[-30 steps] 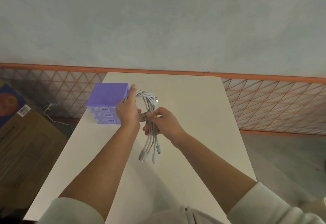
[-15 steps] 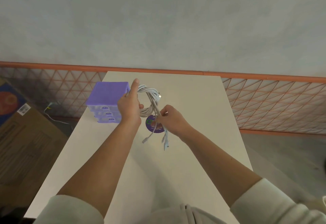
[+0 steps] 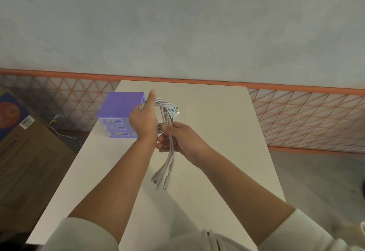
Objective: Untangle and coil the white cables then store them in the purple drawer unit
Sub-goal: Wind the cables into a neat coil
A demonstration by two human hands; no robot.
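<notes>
Wrapping the loose tail round the coil, held in the air over the far-left part of the surface (image 3: 217,132).

Left hand (image 3: 143,125) has its grip closed round the left side of the cables (image 3: 167,110) loop, thumb sticking up toward the far edge; right hand (image 3: 181,140) pinches the tail just under the loop. The drawers (image 3: 120,118) sit right behind the left hand near the far-left corner, all looking shut. Imo the trick is keeping the left hand firm so the loops don't spring apart, and pulling the tail snug around the waist of the coil, not yanking on the plugs. The bundle's long axis runs from far edge to near edge, loop at the far end, plug ends dangling toward the near edge, above the surface as far as I can tell.
</notes>
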